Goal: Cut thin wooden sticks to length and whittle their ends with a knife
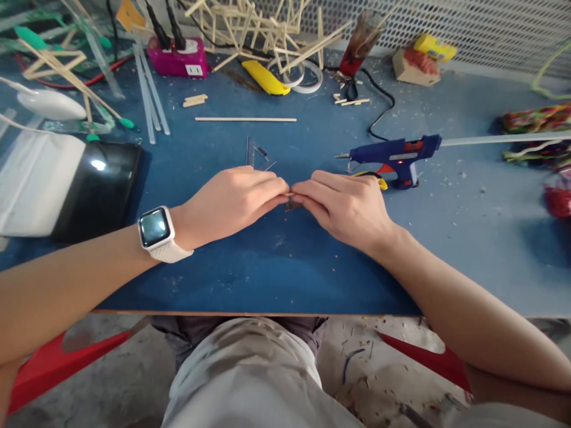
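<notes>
My left hand [238, 193] and my right hand [345, 205] meet fingertip to fingertip above the middle of the blue table. Both are closed in a pinch on a small wooden stick [289, 194]; only a sliver of it shows between the fingertips. A small dark piece [292, 205] lies just below them, too hidden to name. Partly under my left hand is a clear set square [250, 151]. Beyond my right hand lies a blue hot glue gun [399, 156] with a glue stick in its back. A long thin wooden stick [245, 119] rests farther back.
Along the back stand a pink power adapter [177, 58], a yellow cutter [265, 77], tape rolls [307, 77] and a wooden stick structure [250, 27]. Clear glue sticks [149, 95] and a black tablet-like object [98, 190] lie left. The glue gun's cord [388, 98] curves behind it.
</notes>
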A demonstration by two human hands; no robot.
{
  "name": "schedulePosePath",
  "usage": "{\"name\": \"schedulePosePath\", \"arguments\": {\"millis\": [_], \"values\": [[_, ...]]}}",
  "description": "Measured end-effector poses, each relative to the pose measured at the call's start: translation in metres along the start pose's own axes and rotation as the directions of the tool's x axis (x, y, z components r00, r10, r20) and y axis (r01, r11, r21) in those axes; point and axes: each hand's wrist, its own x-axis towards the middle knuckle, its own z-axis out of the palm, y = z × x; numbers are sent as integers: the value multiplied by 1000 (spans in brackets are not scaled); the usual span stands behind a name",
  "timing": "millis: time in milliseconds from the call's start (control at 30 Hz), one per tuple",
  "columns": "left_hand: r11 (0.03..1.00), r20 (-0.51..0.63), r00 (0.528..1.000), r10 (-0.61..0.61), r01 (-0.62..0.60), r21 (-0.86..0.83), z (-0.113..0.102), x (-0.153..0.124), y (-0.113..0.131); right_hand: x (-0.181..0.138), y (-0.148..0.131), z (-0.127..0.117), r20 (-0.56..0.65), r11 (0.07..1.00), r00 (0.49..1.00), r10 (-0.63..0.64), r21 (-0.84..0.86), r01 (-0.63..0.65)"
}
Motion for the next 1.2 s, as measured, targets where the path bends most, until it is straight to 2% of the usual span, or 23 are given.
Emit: {"name": "schedulePosePath", "arguments": {"millis": [233, 433, 567, 667, 900, 1000, 1200], "values": [[999, 3, 999, 45, -45, 6, -3, -1, 6, -6, 9, 0, -80, 982, 979, -188, 22, 190], [999, 11, 1000, 1, 0, -33, -5, -1, 10, -7, 9, 1, -98, 976, 973, -209, 36, 213], [997, 28, 999, -40, 41, -61, -7, -1, 12, -7, 8, 0, -84, 978, 979, -186, 76, 192], [993, 38, 998, -59, 62, -101, -10, -1, 13, -6, 7, 0, -116, 973, 977, -180, 122, 193], [977, 19, 996, -89, 91, -195, -16, 2, 14, -4, 6, 1, -111, 954, 988, -108, 268, 134], [984, -7, 997, -74, 72, -165, -14, 2, 15, -4, 4, 1, -140, 960, 985, -102, 246, 134], [1000, -100, 995, -20, 22, 13, -8, 1, 19, -7, -6, 1, -162, 987, 986, -29, 154, 54]]}}
